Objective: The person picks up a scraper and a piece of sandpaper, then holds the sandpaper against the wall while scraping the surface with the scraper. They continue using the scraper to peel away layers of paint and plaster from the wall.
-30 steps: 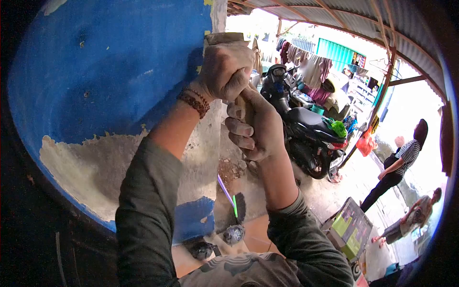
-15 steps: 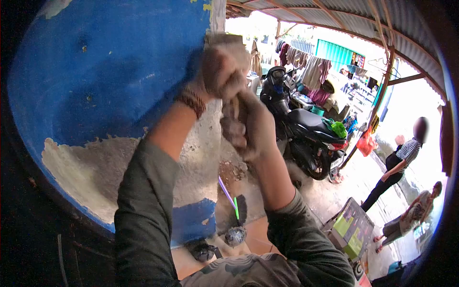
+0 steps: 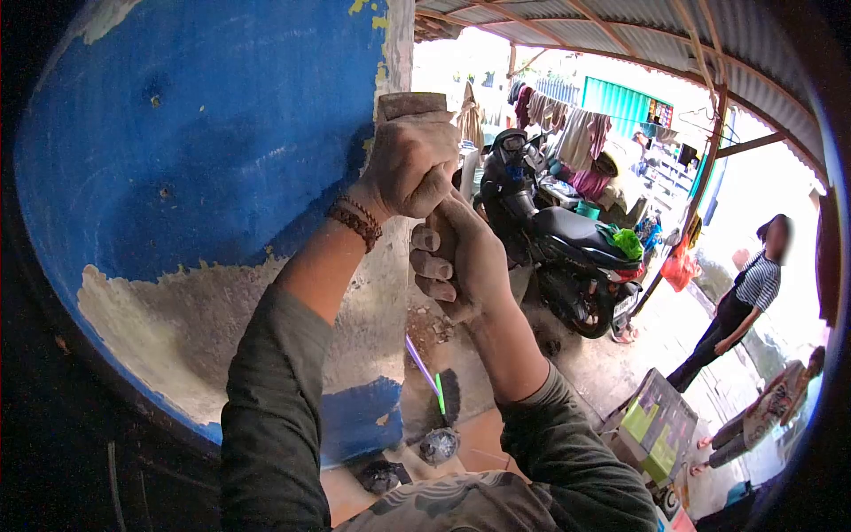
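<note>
At the corner of a blue painted wall (image 3: pixel 248 97), my left hand (image 3: pixel 412 164) is closed round the upper part of a dusty scraper. The scraper's flat, wide end (image 3: pixel 412 105) sticks out above the knuckles, close to the wall's edge. Just below, my right hand (image 3: pixel 465 257) is closed with its fingers curled; it seems to grip the lower part, which the hands hide. Both hands are coated in pale dust. Paint is gone along the corner and in a broad band of bare grey plaster (image 3: pixel 195 328).
A black motorcycle (image 3: pixel 567 230) stands to the right, before hung laundry (image 3: pixel 581 137). Two people (image 3: pixel 745 293) stand farther right, near a box (image 3: pixel 656 421). On the floor below lie dark plastic bundles (image 3: pixel 439 445) and a purple-and-green stick (image 3: pixel 424 363).
Both hands and the scraper have moved a short way down along the wall corner. Earlier they were blurred by motion. The person in stripes has turned the head, and the other person has shifted.
</note>
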`<state>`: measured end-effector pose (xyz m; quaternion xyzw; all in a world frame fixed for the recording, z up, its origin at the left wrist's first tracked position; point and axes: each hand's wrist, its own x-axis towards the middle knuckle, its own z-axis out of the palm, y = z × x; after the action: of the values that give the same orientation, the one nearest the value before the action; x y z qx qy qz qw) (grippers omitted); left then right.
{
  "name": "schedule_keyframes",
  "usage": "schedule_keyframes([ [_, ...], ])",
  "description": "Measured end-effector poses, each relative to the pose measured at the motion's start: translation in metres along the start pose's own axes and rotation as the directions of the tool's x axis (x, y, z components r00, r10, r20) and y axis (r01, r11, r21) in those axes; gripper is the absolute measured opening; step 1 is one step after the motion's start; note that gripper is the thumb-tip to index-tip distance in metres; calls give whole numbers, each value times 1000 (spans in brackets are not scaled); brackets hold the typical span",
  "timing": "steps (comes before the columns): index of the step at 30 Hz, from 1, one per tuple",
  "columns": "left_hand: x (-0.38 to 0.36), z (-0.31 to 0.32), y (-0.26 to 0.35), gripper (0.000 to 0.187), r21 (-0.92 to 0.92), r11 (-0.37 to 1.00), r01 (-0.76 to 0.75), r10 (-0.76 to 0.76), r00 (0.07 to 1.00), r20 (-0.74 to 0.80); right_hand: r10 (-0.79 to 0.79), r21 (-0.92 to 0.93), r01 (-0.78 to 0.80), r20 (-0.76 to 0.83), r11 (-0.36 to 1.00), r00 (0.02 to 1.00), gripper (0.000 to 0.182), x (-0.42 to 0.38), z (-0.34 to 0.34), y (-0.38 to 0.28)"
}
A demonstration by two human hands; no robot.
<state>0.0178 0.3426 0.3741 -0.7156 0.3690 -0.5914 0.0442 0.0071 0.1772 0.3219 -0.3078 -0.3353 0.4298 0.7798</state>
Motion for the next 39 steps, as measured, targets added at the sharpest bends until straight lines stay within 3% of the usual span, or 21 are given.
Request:
schedule_keyframes([
  [6, 15, -6, -7, 51, 14, 1000, 14, -14, 1000, 1, -13, 9, 13, 54, 1000, 998, 15, 7, -1, -11],
  [8, 8, 0, -4, 50, 38, 999, -13, 12, 1000, 25, -51, -53, 50, -14, 997, 999, 15, 4, -5, -3],
  [10, 4, 9, 2, 55, -14, 998, -63, 62, 993, -102, -34, -111, 29, -45, 993, 998, 15, 0, -6, 0],
  [12, 14, -6, -13, 58, -23, 1000, -16, 16, 1000, -27, -35, -104, 29, -53, 994, 998, 15, 6, 5, -11],
  [14, 35, -17, -25, 56, 7, 999, -33, 33, 998, 44, -93, -40, 95, 56, 995, 994, 17, 22, 10, -22],
  [16, 39, -17, -23, 57, -19, 1000, -22, 23, 999, 28, -52, 4, 52, 95, 999, 994, 18, 21, 12, -28],
  [18, 24, -10, -17, 59, 63, 997, -39, 39, 999, 3, -98, -159, 91, -37, 983, 994, 17, 11, 11, -20],
  [19, 13, -1, -11, 56, 46, 997, -58, 60, 997, -43, -47, -167, 34, -78, 985, 996, 16, 0, 8, -15],
  [20, 6, 3, 0, 55, -57, 998, -1, 0, 1000, -17, -47, -166, 33, -79, 986, 996, 16, -3, 3, -9],
  [22, 6, 5, 2, 57, -1, 999, -46, 46, 997, -62, -29, -87, 25, -47, 996, 998, 14, -1, -4, -1],
  [28, 28, -11, -19, 59, 12, 999, -43, 43, 999, 1, -103, -108, 106, 34, 988, 994, 14, 12, 7, -18],
  [32, 7, 6, 4, 58, -17, 1000, -7, 6, 997, -76, -1, -71, -4, -61, 997, 998, 26, 1, -6, -4],
  [34, 13, 1, -5, 54, -38, 999, -12, 9, 997, -78, -39, -123, 34, -35, 992, 999, 32, 3, -3, -9],
  [36, 24, -11, -21, 50, -6, 999, -42, 42, 998, 56, -45, -113, 39, -49, 993, 998, 37, 9, 2, -17],
  [38, 33, -11, -16, 53, -6, 1000, 9, -9, 1000, -13, -86, -74, 89, 46, 993, 995, 36, 16, 4, -25],
  [39, 31, -10, -14, 51, 13, 1000, -20, 20, 1000, -23, -80, -90, 81, 20, 993, 997, 36, 17, 2, -24],
])
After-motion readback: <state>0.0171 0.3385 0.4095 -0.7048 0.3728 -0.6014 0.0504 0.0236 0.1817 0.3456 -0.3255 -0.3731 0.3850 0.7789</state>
